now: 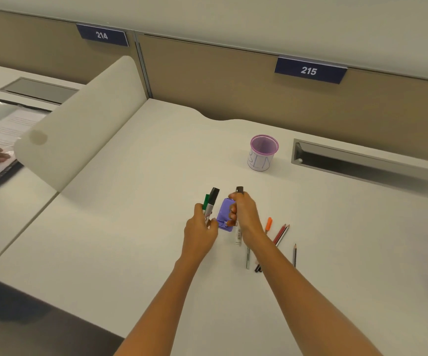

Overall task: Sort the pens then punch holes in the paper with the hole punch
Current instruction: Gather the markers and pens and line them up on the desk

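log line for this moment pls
phase: sorting pens | left hand: holds green and black markers | right hand: holds dark-capped marker | hole punch: on desk between hands | purple cup: upright, apart

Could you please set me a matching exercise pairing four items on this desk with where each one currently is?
Items:
1. green marker
2. purple hole punch
3. purple mesh cup
4. orange pen

Places:
A. lying on the desk, right of the right hand, which grips a dark-capped marker
B. held in the left hand
C. standing alone towards the back of the desk
D. between the two hands

Pairs: 1-B, 2-D, 3-C, 4-A
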